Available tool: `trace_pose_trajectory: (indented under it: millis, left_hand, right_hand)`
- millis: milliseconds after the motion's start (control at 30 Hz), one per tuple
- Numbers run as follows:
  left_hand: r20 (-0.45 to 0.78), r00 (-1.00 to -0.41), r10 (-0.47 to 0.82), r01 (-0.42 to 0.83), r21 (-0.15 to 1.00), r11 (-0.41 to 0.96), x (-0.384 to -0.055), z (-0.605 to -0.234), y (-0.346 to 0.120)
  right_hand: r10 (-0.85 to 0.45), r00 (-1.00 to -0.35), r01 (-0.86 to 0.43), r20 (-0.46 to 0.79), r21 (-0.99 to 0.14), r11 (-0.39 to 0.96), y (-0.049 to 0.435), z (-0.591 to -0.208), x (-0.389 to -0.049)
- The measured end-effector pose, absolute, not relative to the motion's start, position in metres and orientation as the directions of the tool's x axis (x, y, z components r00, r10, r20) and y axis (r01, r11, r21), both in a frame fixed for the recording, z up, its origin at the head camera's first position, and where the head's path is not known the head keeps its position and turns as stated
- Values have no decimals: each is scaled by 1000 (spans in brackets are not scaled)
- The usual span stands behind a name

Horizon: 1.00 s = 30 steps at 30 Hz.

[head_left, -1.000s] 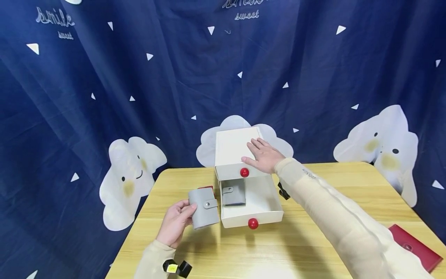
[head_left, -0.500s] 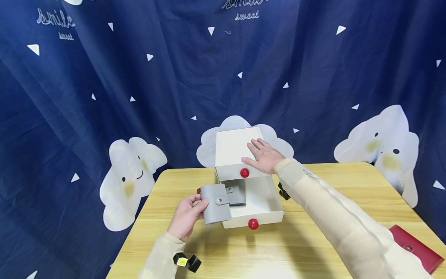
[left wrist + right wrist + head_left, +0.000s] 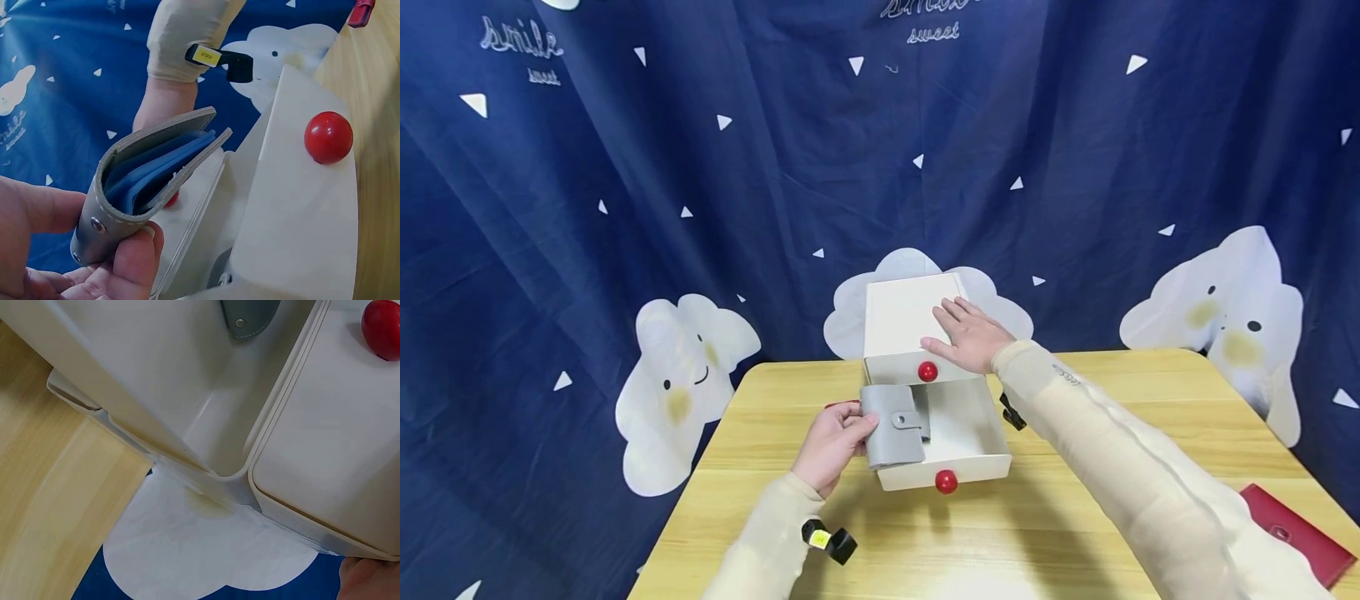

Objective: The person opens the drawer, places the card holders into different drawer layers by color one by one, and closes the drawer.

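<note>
My left hand (image 3: pixel 831 448) pinches a grey snap-button card holder (image 3: pixel 886 429) by its left side, above the pulled-out lower drawer (image 3: pixel 970 425). In the left wrist view, clear bluish sleeves (image 3: pixel 153 169) show between its covers. A second grey card holder (image 3: pixel 925 412) lies in the drawer's left part, mostly hidden behind the first; its rounded snap tab (image 3: pixel 250 315) shows in the right wrist view. My right hand (image 3: pixel 972 337) lies with straight fingers on top of the white drawer box (image 3: pixel 898 312), whose upper drawer is pushed in.
Red round knobs mark the upper drawer (image 3: pixel 891 368) and the lower drawer's front; the lower knob (image 3: pixel 946 481) points toward me. A red object (image 3: pixel 841 405) peeks out behind my left hand. On the right of the wooden table (image 3: pixel 925 550) lies a dark red booklet (image 3: pixel 1296 533), partly behind my sleeve.
My left hand has carried the grey card holder rightward and slightly up, from beside the drawer to over its left part, covering most of the second holder. My right hand has stayed put.
</note>
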<state>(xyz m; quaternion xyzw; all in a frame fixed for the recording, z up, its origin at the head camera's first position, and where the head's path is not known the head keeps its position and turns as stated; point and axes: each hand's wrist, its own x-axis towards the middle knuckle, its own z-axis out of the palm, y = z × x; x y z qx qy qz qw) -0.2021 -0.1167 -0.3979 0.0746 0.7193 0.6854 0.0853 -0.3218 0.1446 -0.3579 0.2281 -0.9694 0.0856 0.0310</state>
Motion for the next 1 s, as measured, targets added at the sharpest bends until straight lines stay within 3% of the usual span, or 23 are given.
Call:
trace_pose_trajectory:
  millis: [833, 1000]
  left_hand:
    - [-173, -969, 179, -123, 957, 261, -228, -404, -56]
    - [-227, -961, 158, -183, 950, 254, -238, -405, -53]
  right_hand:
    - [-452, -883, -468, 129, -159, 869, 147, -360, -319]
    - [-456, -881, -472, 129, -155, 868, 146, -361, -321]
